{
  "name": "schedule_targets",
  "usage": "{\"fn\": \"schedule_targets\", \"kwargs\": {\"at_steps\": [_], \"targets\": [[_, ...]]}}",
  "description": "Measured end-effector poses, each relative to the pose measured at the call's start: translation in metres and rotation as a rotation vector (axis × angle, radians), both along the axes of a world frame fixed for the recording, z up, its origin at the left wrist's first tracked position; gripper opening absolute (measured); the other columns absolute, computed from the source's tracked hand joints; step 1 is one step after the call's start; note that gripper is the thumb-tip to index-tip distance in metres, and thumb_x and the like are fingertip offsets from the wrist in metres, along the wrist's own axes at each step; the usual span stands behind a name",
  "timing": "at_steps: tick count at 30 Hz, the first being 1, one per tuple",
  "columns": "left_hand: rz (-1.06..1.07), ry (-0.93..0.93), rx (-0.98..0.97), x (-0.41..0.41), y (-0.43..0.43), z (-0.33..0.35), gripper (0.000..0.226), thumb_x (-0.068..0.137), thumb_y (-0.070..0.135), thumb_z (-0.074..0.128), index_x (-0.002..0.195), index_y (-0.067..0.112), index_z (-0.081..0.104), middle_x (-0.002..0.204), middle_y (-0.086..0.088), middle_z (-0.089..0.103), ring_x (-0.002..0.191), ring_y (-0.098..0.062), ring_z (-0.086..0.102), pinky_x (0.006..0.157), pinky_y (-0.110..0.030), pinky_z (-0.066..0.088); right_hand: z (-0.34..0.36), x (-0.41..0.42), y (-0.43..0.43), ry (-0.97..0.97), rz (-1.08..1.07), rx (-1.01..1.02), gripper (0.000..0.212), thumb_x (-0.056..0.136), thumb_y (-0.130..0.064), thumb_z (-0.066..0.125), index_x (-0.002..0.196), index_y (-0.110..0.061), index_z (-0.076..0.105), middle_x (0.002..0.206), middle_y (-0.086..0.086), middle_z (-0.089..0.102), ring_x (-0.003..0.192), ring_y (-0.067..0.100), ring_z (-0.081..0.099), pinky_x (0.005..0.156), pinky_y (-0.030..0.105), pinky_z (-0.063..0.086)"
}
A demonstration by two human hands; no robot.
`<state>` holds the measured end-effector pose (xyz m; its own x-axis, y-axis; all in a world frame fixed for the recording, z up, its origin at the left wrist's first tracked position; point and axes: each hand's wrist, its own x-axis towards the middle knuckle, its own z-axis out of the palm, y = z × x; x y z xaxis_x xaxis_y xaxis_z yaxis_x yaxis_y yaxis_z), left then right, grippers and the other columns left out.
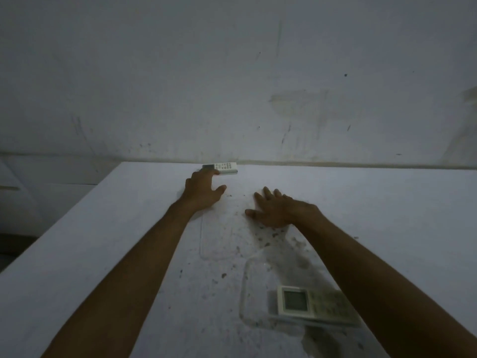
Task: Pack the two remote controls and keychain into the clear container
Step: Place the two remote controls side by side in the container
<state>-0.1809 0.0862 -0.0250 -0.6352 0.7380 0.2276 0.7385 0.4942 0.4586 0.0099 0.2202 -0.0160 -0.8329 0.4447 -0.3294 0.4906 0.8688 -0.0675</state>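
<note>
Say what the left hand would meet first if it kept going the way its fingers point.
The left hand points toward the far remote by the wall; its fingertips look to be at or touching it, though depth is unclear.

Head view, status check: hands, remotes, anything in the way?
Left hand open, fingertips at far remote by the wall. Right hand flat on table, empty. Near remote beside right forearm. Keychain not visible.

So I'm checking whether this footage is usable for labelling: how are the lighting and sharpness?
Head view: dim, bluish light; both hands, left hand and right hand, are dark and lack detail. The far remote is small and soft, the near remote slightly blurred. The clear container shows only as faint outlines, and the table edges bow from wide-angle distortion.
</note>
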Motion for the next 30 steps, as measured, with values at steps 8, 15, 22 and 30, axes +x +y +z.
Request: {"fn": "schedule_targets", "kwargs": {"at_steps": [8,15,22,30], "targets": [[0.073,0.037,-0.036,-0.062,0.057,-0.005,0.069,0.093,0.054,0.059,0.151,0.021,0.042,0.149,-0.009,0.051,0.134,-0.034,0.047,0.110,-0.046,0.034,0.016,0.008,0.006,-0.088,0.254,0.057,0.053,0.110,-0.031,0.016,0.160,-0.013,0.013,0.168,0.019,-0.003,0.153,0.046,-0.011,0.123,0.058,0.007],[-0.016,0.024,0.025,-0.058,0.055,-0.017,0.051,0.095,0.050,0.061,0.132,0.014,0.060,0.129,-0.009,0.057,0.115,-0.028,0.057,0.096,-0.043,0.046,0.032,0.012,0.003,-0.079,0.190,-0.033,0.056,0.111,-0.037,0.017,0.162,-0.016,0.009,0.170,0.013,-0.003,0.156,0.032,-0.008,0.123,0.043,0.001],[-0.090,-0.161,0.327,0.027,0.016,0.020,0.044,0.094,0.039,0.068,0.128,0.013,0.063,0.121,-0.003,0.060,0.101,-0.011,0.059,0.071,-0.003,0.041,0.036,0.023,0.020,0.210,-0.033,-0.224,0.064,0.102,-0.047,0.047,0.158,-0.022,0.030,0.165,0.004,0.031,0.149,0.025,0.034,0.118,0.041,0.027],[-0.358,-0.193,0.250,0.149,-0.046,0.032,0.052,0.086,0.048,0.074,0.127,0.019,0.065,0.118,0.006,0.064,0.100,-0.001,0.063,0.079,-0.009,0.053,0.030,0.123,-0.001,0.616,-0.128,-0.322,0.038,0.103,-0.018,0.050,0.141,-0.022,0.052,0.129,-0.001,0.065,0.107,0.011,0.061,0.090,0.028,0.055]]}}
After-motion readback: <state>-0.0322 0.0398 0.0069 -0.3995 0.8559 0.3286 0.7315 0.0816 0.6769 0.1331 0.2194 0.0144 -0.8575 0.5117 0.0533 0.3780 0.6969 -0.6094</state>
